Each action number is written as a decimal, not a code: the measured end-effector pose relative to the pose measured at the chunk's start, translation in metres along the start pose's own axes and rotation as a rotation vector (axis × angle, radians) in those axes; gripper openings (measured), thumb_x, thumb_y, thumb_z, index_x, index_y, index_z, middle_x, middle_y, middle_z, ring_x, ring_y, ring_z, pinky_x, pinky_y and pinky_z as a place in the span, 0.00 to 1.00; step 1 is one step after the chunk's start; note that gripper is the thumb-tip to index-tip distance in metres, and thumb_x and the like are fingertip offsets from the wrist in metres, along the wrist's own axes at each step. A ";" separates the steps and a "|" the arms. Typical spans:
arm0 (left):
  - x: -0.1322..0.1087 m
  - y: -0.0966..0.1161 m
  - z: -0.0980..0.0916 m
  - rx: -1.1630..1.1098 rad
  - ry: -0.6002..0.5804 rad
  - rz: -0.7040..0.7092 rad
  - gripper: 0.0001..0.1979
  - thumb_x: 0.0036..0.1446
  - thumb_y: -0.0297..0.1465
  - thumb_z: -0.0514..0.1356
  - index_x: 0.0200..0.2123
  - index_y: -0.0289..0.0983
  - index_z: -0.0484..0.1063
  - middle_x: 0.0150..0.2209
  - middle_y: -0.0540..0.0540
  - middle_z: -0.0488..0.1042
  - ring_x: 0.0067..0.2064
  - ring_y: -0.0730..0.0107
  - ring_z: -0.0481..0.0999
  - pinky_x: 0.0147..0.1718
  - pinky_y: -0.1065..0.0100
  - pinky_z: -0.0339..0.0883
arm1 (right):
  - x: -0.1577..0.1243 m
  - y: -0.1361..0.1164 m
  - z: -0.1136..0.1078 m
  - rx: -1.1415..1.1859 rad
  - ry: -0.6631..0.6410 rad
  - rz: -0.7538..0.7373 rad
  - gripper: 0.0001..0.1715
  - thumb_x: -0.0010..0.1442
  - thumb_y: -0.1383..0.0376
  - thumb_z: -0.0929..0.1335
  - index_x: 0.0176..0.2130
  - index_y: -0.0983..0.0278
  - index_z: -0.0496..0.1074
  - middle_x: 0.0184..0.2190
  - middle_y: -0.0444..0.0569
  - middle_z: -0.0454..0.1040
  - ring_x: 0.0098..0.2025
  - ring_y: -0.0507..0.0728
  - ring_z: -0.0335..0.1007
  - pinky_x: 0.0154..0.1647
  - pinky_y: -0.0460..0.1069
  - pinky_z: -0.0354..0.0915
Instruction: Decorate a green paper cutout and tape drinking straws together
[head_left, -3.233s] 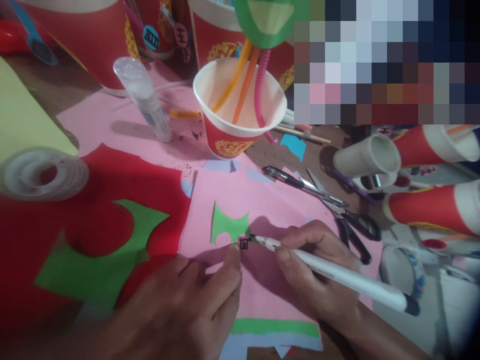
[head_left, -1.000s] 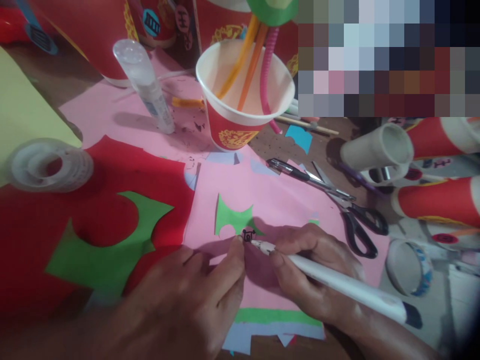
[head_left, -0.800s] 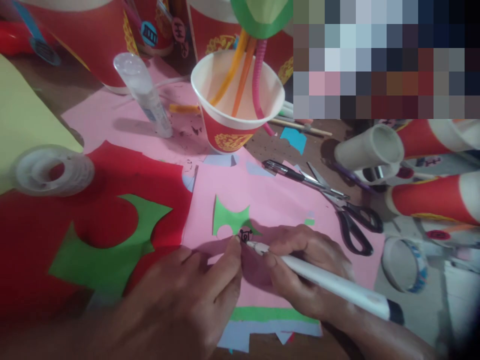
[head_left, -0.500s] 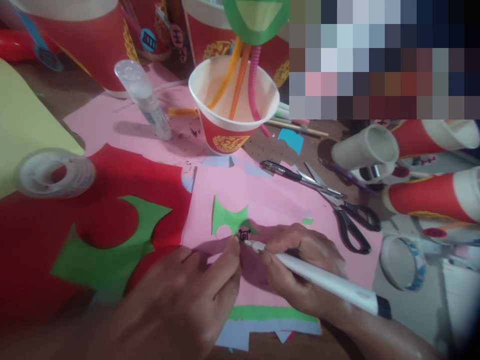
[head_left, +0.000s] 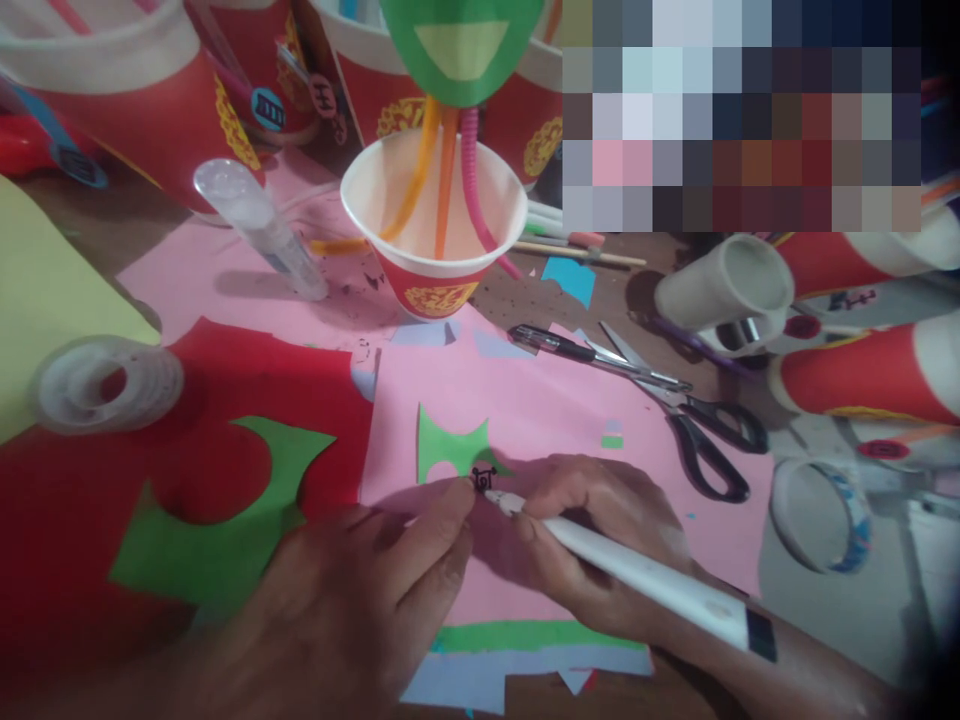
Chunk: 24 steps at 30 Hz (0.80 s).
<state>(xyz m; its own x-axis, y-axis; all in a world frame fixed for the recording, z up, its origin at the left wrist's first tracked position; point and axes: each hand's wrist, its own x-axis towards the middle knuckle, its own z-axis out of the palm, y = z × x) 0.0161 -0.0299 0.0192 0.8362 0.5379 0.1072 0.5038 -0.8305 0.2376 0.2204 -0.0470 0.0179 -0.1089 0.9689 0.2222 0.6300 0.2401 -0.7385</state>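
One curled right hand pinches a white marker at a slant.

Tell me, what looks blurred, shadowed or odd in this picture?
In the head view, the bare left hand blurs toward the wrist, while the small black line drawing is clearer; in the head view, a clear plastic tube casts a shadow on pale pink paper; in the head view, coarse coloured squares cover the upper right.
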 end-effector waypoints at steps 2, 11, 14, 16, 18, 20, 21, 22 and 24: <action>-0.002 -0.002 0.001 0.034 -0.007 0.032 0.24 0.54 0.15 0.45 0.48 0.35 0.71 0.52 0.45 0.73 0.39 0.66 0.75 0.32 0.65 0.69 | 0.002 0.000 0.000 0.017 0.007 -0.007 0.09 0.46 0.75 0.65 0.24 0.61 0.63 0.14 0.36 0.66 0.15 0.46 0.61 0.17 0.41 0.60; 0.001 -0.002 -0.002 0.042 -0.072 0.068 0.22 0.57 0.17 0.46 0.49 0.35 0.71 0.53 0.43 0.72 0.44 0.62 0.76 0.30 0.65 0.73 | 0.001 -0.001 0.001 0.018 0.020 -0.043 0.10 0.46 0.75 0.65 0.24 0.60 0.64 0.15 0.36 0.66 0.16 0.46 0.61 0.18 0.41 0.61; 0.001 -0.001 -0.002 0.039 -0.060 0.068 0.22 0.58 0.17 0.45 0.48 0.34 0.71 0.53 0.43 0.72 0.43 0.62 0.76 0.30 0.64 0.73 | 0.000 0.000 0.000 0.029 0.010 -0.041 0.10 0.47 0.75 0.65 0.24 0.60 0.64 0.15 0.36 0.67 0.16 0.47 0.62 0.19 0.41 0.62; 0.000 -0.002 0.000 0.040 -0.043 0.071 0.22 0.58 0.17 0.44 0.48 0.33 0.71 0.53 0.42 0.73 0.41 0.62 0.77 0.29 0.63 0.73 | -0.001 0.001 0.000 0.033 -0.008 -0.035 0.10 0.47 0.75 0.66 0.25 0.60 0.64 0.16 0.36 0.67 0.17 0.47 0.63 0.19 0.41 0.62; -0.001 -0.003 0.003 0.030 -0.018 0.077 0.21 0.59 0.18 0.43 0.47 0.33 0.72 0.52 0.41 0.73 0.38 0.62 0.77 0.27 0.63 0.73 | -0.002 0.002 0.000 0.027 -0.014 -0.038 0.10 0.47 0.74 0.66 0.25 0.60 0.64 0.16 0.36 0.67 0.17 0.47 0.62 0.19 0.41 0.61; -0.001 -0.003 0.004 0.012 0.009 0.090 0.21 0.60 0.19 0.42 0.46 0.33 0.72 0.51 0.41 0.74 0.39 0.61 0.77 0.26 0.64 0.73 | -0.003 0.003 0.000 0.013 -0.011 -0.037 0.09 0.47 0.74 0.66 0.25 0.60 0.63 0.16 0.36 0.66 0.16 0.46 0.61 0.18 0.41 0.60; 0.000 -0.003 0.004 0.012 0.015 0.091 0.21 0.60 0.19 0.43 0.46 0.33 0.73 0.51 0.41 0.74 0.39 0.62 0.77 0.26 0.64 0.73 | -0.003 0.003 -0.001 0.005 -0.014 -0.033 0.09 0.48 0.74 0.66 0.25 0.60 0.63 0.16 0.36 0.66 0.16 0.47 0.62 0.18 0.42 0.60; 0.000 -0.003 0.003 0.015 0.013 0.088 0.21 0.61 0.19 0.43 0.46 0.33 0.73 0.50 0.41 0.74 0.39 0.62 0.77 0.27 0.64 0.73 | -0.003 0.003 -0.001 -0.001 -0.018 -0.030 0.09 0.48 0.74 0.66 0.25 0.60 0.63 0.16 0.36 0.66 0.16 0.47 0.62 0.18 0.42 0.61; 0.002 -0.003 0.001 0.028 -0.018 0.080 0.19 0.62 0.20 0.44 0.46 0.34 0.73 0.51 0.42 0.74 0.41 0.62 0.77 0.29 0.65 0.74 | -0.004 0.003 -0.001 -0.010 -0.030 -0.021 0.09 0.48 0.74 0.66 0.26 0.60 0.63 0.17 0.36 0.68 0.17 0.47 0.64 0.19 0.42 0.62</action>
<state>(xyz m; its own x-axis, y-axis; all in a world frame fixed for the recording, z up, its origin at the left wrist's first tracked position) 0.0160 -0.0266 0.0179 0.8776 0.4674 0.1068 0.4411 -0.8744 0.2023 0.2234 -0.0503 0.0157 -0.1450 0.9650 0.2186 0.6350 0.2601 -0.7273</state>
